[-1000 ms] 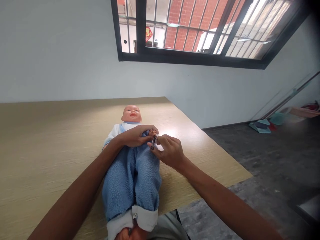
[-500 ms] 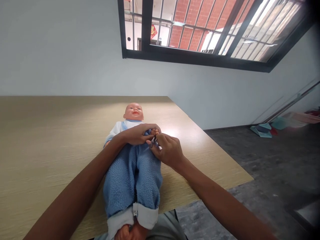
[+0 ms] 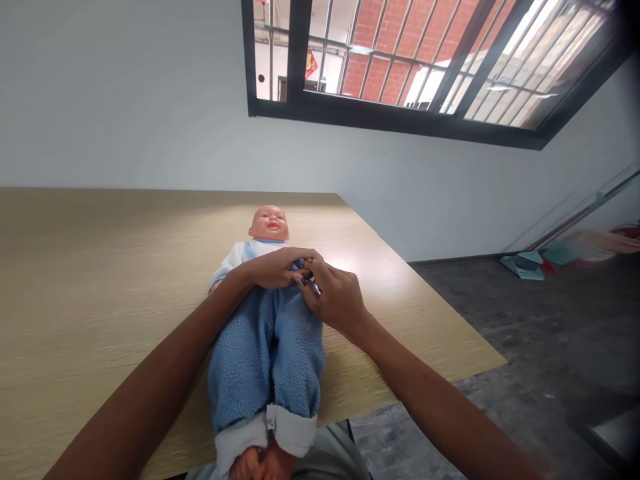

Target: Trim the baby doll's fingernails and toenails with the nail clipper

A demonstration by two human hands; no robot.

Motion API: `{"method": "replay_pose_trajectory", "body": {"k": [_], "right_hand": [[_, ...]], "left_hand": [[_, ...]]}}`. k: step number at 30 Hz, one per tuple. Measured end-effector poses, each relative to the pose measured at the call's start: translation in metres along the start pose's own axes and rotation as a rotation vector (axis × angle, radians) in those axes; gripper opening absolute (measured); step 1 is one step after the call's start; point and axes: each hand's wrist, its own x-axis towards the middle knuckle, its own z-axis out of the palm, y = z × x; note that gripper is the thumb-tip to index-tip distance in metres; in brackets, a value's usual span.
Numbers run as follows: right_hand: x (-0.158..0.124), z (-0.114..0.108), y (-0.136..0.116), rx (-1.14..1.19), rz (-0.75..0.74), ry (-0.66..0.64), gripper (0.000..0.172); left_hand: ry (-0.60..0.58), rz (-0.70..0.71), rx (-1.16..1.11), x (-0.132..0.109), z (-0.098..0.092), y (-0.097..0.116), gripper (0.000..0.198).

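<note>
In the head view, a doll (image 3: pixel 267 347) is seen lying on its back on the tabletop (image 3: pixel 125 287), head towards the far edge, feet reaching past the near edge over a lap (image 3: pixel 333 453). A small metal tool (image 3: pixel 315 287), apparently a nail clipper, is pinched between the thumb and bent fingers of the right hand (image 3: pixel 340 293); little gap is left between them. Compared with a moment ago, the tool is turned and more of it is covered by the right hand, and the doll's small hand (image 3: pixel 309 263) is more hidden too. The tool thus seems to be brought in closely at the doll's fingers, though contact cannot be told. The doll's forearm is wrapped by the curled fingers of the left hand (image 3: pixel 280 267), by which it is apparently kept steady above the waist. The doll is dressed in fleecy blue trousers with turned-up white cuffs (image 3: pixel 295 433) and a white top with blue trim; its bald head (image 3: pixel 269 223) is left uncovered and its feet (image 3: pixel 263 461) are bare. Only a glint of the tool is shown, its shape being mostly covered.
</note>
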Motion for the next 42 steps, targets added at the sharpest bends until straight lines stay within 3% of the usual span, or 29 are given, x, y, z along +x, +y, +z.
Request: {"method": "replay_pose_trajectory", "body": {"k": [6, 12, 16, 20, 34, 42], "right_hand": [[0.008, -0.002, -0.006, 0.033, 0.041, -0.038, 0.012], [0.010, 0.001, -0.007, 0.137, 0.079, -0.022, 0.011], [0.001, 0.002, 0.011, 0.255, 0.188, 0.115, 0.020], [-0.008, 0.004, 0.026, 0.327, 0.264, 0.276, 0.024], [-0.015, 0.008, 0.020, 0.231, 0.012, 0.196, 0.021], [-0.010, 0.005, 0.013, 0.167, 0.041, 0.158, 0.018]], "left_hand": [[0.008, -0.005, 0.020, 0.000, -0.001, 0.003, 0.020], [0.012, -0.025, 0.035, -0.001, -0.001, 0.004, 0.031], [0.013, -0.071, 0.048, -0.001, -0.001, 0.003, 0.022], [0.009, -0.113, 0.037, -0.002, 0.000, 0.001, 0.030], [-0.001, -0.108, -0.030, 0.000, 0.000, 0.001, 0.030], [-0.011, -0.080, -0.032, 0.001, -0.002, 0.000, 0.028]]}}
